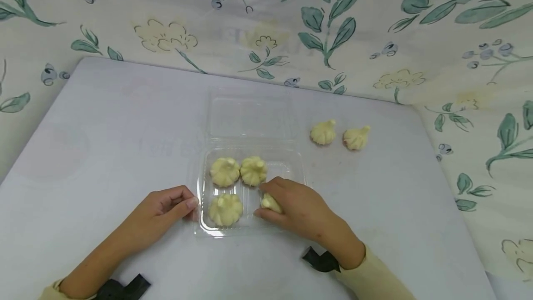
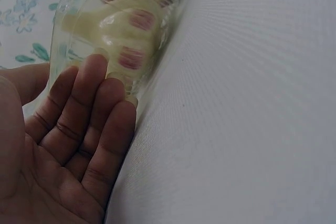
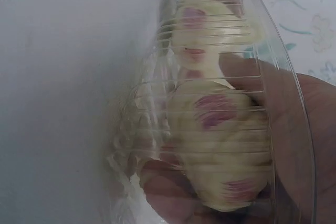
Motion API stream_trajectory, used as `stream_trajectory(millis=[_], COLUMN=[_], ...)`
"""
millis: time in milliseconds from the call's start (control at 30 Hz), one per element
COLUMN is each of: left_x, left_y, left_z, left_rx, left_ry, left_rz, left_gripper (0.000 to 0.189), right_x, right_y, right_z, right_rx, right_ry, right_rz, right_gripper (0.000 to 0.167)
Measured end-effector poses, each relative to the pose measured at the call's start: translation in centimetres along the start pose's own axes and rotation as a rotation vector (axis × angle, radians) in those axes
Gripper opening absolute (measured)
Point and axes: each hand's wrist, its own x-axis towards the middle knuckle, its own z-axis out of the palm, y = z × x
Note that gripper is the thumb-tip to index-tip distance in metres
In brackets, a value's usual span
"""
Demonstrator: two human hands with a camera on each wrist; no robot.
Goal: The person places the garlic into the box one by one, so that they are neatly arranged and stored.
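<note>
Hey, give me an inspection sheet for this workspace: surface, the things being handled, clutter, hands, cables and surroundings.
Surface: white table, flat.
Job's things: clear box, lid open; three bulbs resting inside, two spare bulbs on the table to the right.
Clutter: nothing seen.
Left hand: fingers against the box's left side.
Right hand: fingers around a fourth bulb, inside the box.
Cables: nothing seen.
Surroundings: floral cloth past the table's far edge.
</note>
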Motion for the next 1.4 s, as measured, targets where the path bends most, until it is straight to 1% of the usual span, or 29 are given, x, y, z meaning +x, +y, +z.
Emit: stream_trajectory(millis=[200, 300, 433, 667, 900, 1100, 1400], left_x=[-0.1, -0.12, -0.19, -0.21, -0.16, -0.17, -0.1], left_y=[0.19, 0.32, 0.33, 0.16, -0.01, 0.08, 0.05], left_z=[0.11, 0.13, 0.13, -0.02, -0.02, -0.01, 0.03], left_rx=[-0.018, -0.025, -0.021, 0.003, -0.001, 0.002, 0.003], left_ry=[-0.027, -0.028, -0.021, -0.015, -0.022, -0.016, -0.012], left_rz=[-0.002, -0.008, -0.003, -0.02, -0.027, -0.029, -0.01], left_gripper=[0.014, 0.013, 0.013, 0.014, 0.014, 0.014, 0.014], right_x=[0.17, 0.15, 0.17, 0.22, 0.22, 0.19, 0.23], right_y=[-0.33, -0.37, -0.28, -0.12, -0.08, -0.16, -0.23], right_z=[0.05, 0.07, 0.16, 0.34, 0.44, 0.39, 0.37], right_rx=[-0.003, -0.016, -0.039, -0.081, -0.095, -0.102, -0.09], right_ry=[-0.012, -0.008, 0.008, 0.025, 0.012, 0.018, 0.035], right_rz=[-0.003, -0.009, -0.032, -0.066, -0.053, -0.053, -0.042], right_gripper=[0.053, 0.054, 0.05, 0.042, 0.041, 0.041, 0.041])
